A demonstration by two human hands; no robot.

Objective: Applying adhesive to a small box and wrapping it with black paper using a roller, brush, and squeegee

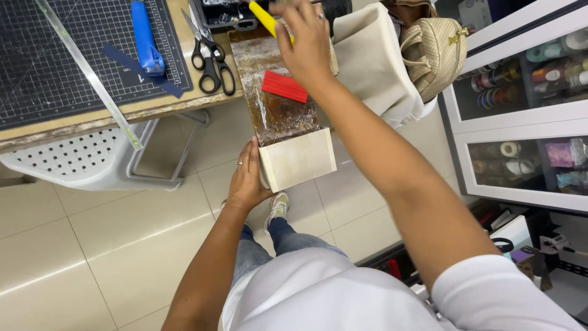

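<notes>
Cream fabric, folded into a flat piece (298,159), is gripped at its near-left corner by the left hand (246,181), whose fingers are curled around the edge. The piece lies at the near end of a stained brown board (275,113), whose long axis runs away from the person and juts off the table (147,107). A red strip (284,86) is seen lying slantwise on the board, just below the right hand (306,43). That hand is closed on a yellow handle (264,18), which points up-left. Black scissors (211,58) and a blue tool (145,37) are laid on the table, left of the board. Rolls of ribbon (539,61) are shelved in a white cabinet at the right.
</notes>
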